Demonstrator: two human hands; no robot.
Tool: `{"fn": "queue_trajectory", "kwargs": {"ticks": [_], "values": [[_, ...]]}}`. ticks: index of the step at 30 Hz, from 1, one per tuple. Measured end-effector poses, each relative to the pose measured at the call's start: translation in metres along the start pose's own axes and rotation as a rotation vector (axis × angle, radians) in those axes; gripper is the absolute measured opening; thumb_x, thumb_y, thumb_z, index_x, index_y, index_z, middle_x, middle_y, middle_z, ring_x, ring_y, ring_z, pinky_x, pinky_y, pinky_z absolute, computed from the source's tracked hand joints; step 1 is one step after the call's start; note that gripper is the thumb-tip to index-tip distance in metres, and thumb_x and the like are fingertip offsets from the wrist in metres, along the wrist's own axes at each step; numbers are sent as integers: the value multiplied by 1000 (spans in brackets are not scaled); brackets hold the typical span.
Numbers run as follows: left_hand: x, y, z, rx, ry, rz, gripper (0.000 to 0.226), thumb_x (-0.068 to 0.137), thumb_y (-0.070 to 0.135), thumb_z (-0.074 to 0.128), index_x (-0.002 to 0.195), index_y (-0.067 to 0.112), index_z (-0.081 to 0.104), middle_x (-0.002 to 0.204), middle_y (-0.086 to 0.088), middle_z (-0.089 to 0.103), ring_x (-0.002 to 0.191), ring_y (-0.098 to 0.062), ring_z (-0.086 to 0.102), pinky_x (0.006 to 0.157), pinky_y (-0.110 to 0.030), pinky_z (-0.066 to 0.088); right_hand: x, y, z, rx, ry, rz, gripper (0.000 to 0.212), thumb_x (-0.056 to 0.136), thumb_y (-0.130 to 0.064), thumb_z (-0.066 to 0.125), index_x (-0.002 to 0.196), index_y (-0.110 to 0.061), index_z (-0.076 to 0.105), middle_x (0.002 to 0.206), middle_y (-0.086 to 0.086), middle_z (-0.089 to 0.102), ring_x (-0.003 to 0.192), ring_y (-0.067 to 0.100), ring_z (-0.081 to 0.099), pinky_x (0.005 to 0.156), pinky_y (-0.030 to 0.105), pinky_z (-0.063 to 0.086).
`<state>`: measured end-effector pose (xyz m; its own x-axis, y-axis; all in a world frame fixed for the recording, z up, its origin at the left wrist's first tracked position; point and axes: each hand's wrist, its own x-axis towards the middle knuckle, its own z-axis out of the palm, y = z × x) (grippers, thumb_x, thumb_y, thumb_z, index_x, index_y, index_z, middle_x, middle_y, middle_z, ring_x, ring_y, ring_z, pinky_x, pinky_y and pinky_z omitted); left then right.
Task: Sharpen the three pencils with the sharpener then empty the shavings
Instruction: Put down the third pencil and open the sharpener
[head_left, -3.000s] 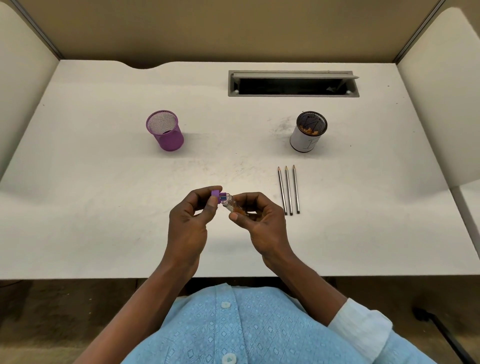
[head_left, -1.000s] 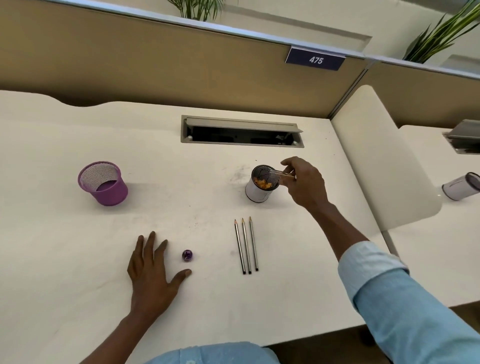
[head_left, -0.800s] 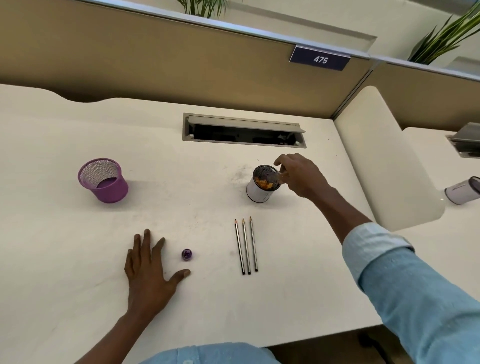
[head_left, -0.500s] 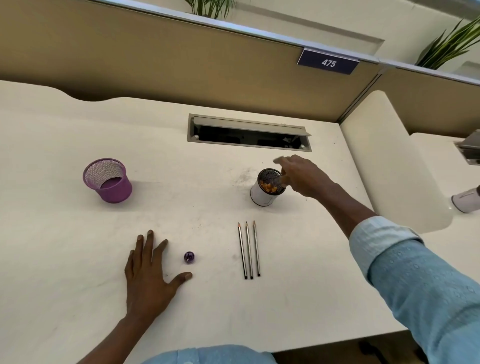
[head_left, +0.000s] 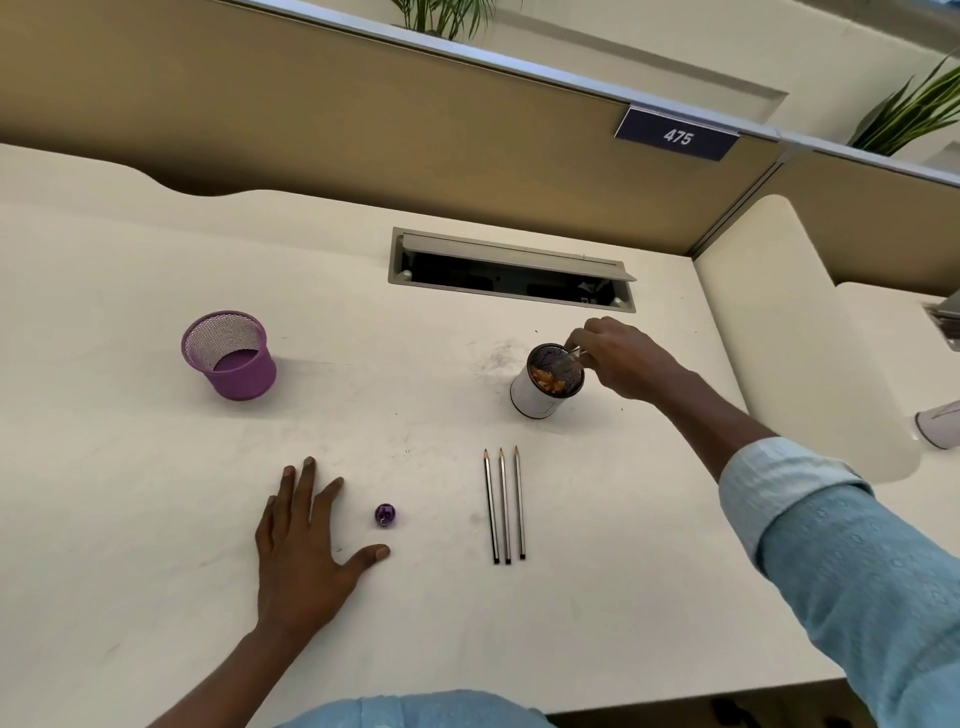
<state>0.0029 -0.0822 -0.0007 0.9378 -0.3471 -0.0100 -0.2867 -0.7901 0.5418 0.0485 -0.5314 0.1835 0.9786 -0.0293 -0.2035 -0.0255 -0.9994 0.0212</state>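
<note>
The right hand (head_left: 623, 358) reaches across the desk (head_left: 130, 493), its light blue sleeve (head_left: 841, 561) pushed back from the wrist. Its thumb and curled fingertips pinch a small clear shavings case (head_left: 576, 357), which I see held tilted at the far rim of a white cup (head_left: 535, 402). The case is see-through and hard for me to make out, so I cannot tell what it holds. Orange shavings (head_left: 550, 382) lie inside the cup.

The left hand (head_left: 306, 545) rests palm down on the desk near me, fingers straight and spread, thumb out to the side, holding nothing. Just beside it, between the thumb and forefinger but touching neither, sits the purple sharpener head (head_left: 386, 515).

To the right of that, the three pencils (head_left: 503, 506) lie side by side in a neat row, points facing away from me, between the sharpener head and the white cup.

Well off to the left stands a purple mesh cup (head_left: 228, 356). Behind the white cup I see an open cable hatch (head_left: 511, 270) in the desk, and a sign (head_left: 677, 136) reading 475 on the partition.
</note>
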Motion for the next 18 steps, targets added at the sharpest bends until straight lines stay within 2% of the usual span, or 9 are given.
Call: {"fn": "queue_trajectory", "kwargs": {"ticks": [4, 8, 13, 18], "values": [[0, 1, -1, -2, -4, -5, 121, 75, 106, 28, 158, 20, 51, 183, -4, 19, 171, -26, 9, 132, -57, 21, -3, -1, 4, 82, 21, 41, 57, 101, -7, 70, 153, -9, 48, 122, 17, 69, 109, 35, 63, 85, 51, 57], [0, 0, -1, -5, -10, -12, 122, 74, 106, 28, 158, 21, 51, 184, -3, 17, 171, -26, 8, 133, -57, 20, -2, 3, 7, 119, 15, 67, 57, 92, 1, 78, 145, -8, 58, 127, 16, 70, 116, 33, 62, 88, 43, 54], [0, 2, -3, -12, -11, -15, 123, 74, 107, 27, 159, 21, 51, 184, -3, 17, 171, -25, 7, 133, -58, 20, -3, 4, 11, 190, 74, 84, 71, 87, 2, 84, 150, -9, 53, 118, 12, 72, 109, 32, 62, 86, 42, 51], [0, 4, -4, -15, -11, -14, 125, 74, 107, 25, 158, 20, 52, 183, -4, 18, 171, -26, 8, 132, -57, 19, -4, 7, 9, 202, 123, 37, 49, 83, 3, 86, 129, -5, 70, 110, 13, 74, 97, 32, 64, 81, 43, 53]]}}
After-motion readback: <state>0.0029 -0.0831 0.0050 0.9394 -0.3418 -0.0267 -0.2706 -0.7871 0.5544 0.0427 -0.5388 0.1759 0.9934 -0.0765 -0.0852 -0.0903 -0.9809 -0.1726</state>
